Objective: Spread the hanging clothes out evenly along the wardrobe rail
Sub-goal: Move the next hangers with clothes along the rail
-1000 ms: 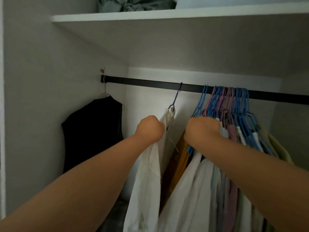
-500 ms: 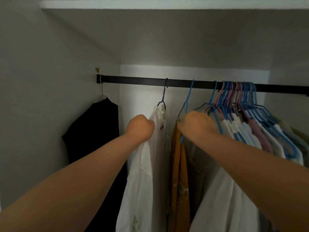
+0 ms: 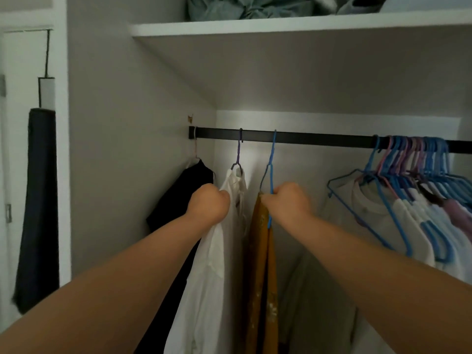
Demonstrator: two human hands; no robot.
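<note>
Head view looks into a wardrobe: a white shelf point(image 3: 293, 25) runs across the top with grey bundled fabric point(image 3: 250, 7) on it, and under it a black rail point(image 3: 319, 139) spans from the left wall to the right edge. On the right of the rail hangs a tight bunch of pale clothes point(image 3: 408, 221) on blue and pink hangers, well apart from the rest. At the far left end hangs a black garment point(image 3: 184, 195). Just beside it is a white shirt point(image 3: 217, 264) on a dark purple hanger point(image 3: 238, 154), then a mustard garment point(image 3: 263, 264) on a blue hanger point(image 3: 272, 159). Outside the wardrobe, a dark cloth point(image 3: 38, 208) hangs at the far left. Both bare forearms reach in. Left hand point(image 3: 208, 201) is curled into a fist gripping the white shirt's shoulder. Right hand point(image 3: 287, 201) is closed around the blue hanger at the top of the mustard garment.
</note>
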